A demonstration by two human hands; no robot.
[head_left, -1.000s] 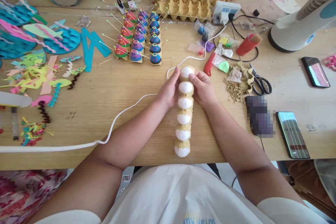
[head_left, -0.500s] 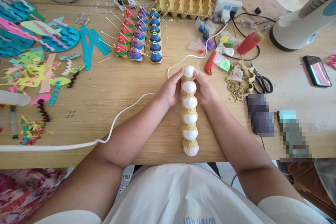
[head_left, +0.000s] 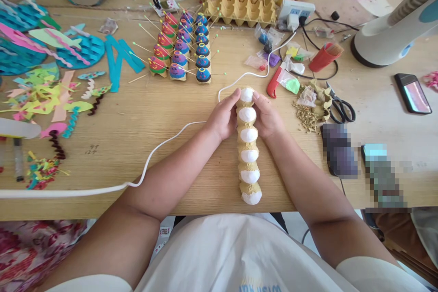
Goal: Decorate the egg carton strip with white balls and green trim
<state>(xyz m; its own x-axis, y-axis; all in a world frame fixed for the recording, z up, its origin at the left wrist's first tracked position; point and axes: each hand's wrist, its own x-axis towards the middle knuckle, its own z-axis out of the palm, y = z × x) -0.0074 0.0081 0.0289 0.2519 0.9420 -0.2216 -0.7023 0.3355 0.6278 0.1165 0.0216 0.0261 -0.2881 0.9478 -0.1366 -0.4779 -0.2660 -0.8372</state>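
Between my hands lies an egg carton strip [head_left: 248,134], a single row of yellowish cardboard bumps with white tops, running from far to near. My left hand [head_left: 224,116] grips its far end from the left, thumb at the first bump. From the right, my right hand [head_left: 269,116] holds the same end, its thumb against that bump. Fingers of both hands are partly hidden beside and under the strip. Beyond them stand painted caterpillar strips [head_left: 181,45] in red, purple and blue, with green-tipped sticks poking out.
A white cord [head_left: 150,155] crosses over my left forearm. Egg trays [head_left: 239,7] and a power strip [head_left: 296,7] are at the back. Scissors [head_left: 342,108], a red-handled tool [head_left: 273,83] and phones [head_left: 412,93] lie right. Paper cutouts [head_left: 44,93] cover the left side.
The near end of the egg carton strip has swung slightly to the right. Both hands keep their hold on its far end.
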